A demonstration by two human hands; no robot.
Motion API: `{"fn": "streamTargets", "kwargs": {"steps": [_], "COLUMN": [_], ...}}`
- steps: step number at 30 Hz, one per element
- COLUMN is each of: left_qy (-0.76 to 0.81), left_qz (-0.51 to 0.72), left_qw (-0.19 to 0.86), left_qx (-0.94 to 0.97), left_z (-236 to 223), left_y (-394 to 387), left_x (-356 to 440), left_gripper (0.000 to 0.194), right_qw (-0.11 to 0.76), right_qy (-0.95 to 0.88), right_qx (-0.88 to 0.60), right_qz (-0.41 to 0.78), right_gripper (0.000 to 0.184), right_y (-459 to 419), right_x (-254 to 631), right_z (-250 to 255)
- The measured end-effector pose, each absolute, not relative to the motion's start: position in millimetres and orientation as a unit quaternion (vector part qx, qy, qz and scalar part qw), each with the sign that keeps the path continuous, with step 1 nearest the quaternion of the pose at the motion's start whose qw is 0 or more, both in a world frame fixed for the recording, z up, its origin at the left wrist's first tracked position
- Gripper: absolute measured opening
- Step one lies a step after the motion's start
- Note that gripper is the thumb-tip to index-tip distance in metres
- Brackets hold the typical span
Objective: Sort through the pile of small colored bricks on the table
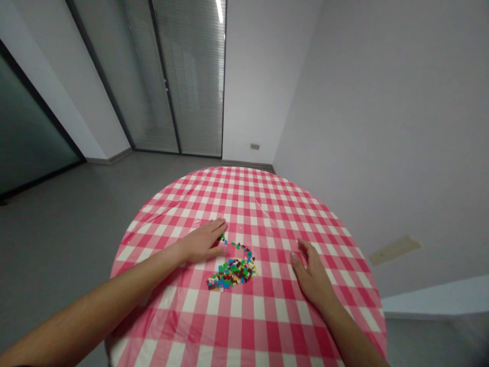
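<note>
Several tiny coloured building bricks point(235, 271) lie in a loose pile on the checked tablecloth point(267, 306), in green, blue, brown, yellow and other colours. A thin curved trail of the same pieces runs from the pile's right side up toward my left hand point(206, 240). That hand is palm down, its fingers stretched out and the thumb apart, next to the trail's upper end; a few pieces show by the fingertips, and what lies under the palm is hidden. To the right of the pile, my right hand point(311, 275) rests at the cloth with thumb and fingers apart, holding nothing.
The round table wears a red-and-white cloth, wrinkled at the left. Close along its right side runs a pale wall point(382, 127). Glass doors point(187, 76) with blinds stand behind it, and grey floor point(69, 229) lies to the left.
</note>
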State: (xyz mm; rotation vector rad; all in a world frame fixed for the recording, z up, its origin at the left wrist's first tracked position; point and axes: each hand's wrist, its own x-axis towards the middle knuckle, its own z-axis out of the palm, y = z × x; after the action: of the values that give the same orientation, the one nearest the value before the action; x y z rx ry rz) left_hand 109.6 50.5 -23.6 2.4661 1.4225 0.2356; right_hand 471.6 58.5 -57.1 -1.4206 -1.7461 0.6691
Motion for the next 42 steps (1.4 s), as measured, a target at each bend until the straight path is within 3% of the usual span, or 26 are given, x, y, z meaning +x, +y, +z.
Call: {"fn": "streamTargets", "kwargs": {"steps": [15,22,26,38,40,42], "left_qy": [0.358,0.392,0.42,0.445,0.438,0.435], "left_qz": [0.103,0.072,0.068,0.056,0.052,0.048], "left_qw": [0.235,0.223,0.183,0.119,0.126,0.137], "left_qx": [0.898,0.89,0.886,0.886,0.888,0.889], "left_z": [-6.9,-3.3,-17.9,-23.7,-23.9,-23.2], "left_y": [19.4,4.4,-9.5,36.5,44.4,50.6], "left_x": [187.6,152.1,123.6,157.6,162.0,162.3], "left_gripper": [0.087,0.119,0.122,0.116,0.116,0.115], "right_qw": [0.374,0.34,0.282,0.119,0.132,0.196], "right_qy": [-0.712,-0.751,-0.795,-0.925,-0.918,-0.898], "right_qx": [-0.552,-0.538,-0.517,-0.294,-0.291,-0.315], "right_qz": [0.223,0.172,0.146,0.211,0.235,0.237], "right_gripper": [0.056,0.049,0.049,0.121,0.109,0.074], "right_y": [57.4,54.3,51.6,73.5,92.8,108.1], "right_x": [469.3,470.4,472.2,388.4,385.7,387.2], "right_z": [-57.8,-52.9,-49.7,-9.0,-4.8,-3.6]}}
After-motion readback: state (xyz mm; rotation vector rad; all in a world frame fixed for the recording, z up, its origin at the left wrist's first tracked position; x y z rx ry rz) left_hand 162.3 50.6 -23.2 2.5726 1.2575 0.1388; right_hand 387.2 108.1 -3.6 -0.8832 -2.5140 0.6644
